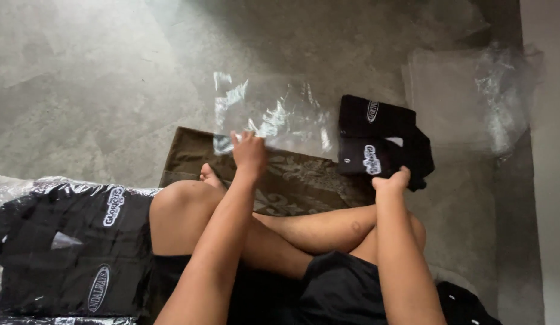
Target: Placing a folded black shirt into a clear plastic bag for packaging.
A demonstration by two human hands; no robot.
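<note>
You sat cross-legged on the grey floor (pixel 99 72), and your left hand (pixel 249 153) had its fingers pinched on the near edge of a clear plastic bag (pixel 271 114) that lay flat ahead of you, partly over a brown mat (pixel 292 177). Your right hand (pixel 391 180) was closed on the lower edge of a folded black garment (pixel 379 141) with white oval patches, which rested on the floor just right of the bag and touched the mat's far corner. Your bent knees and one foot (pixel 209 176) lay between your body and the mat, under both arms. A stack of black garments already in plastic (pixel 69 247) sat close by your left thigh. A pile of empty clear bags (pixel 472 96) lay beyond the folded garment, against the right wall. Another dark piece of cloth (pixel 463 304) showed by your right hip.
</note>
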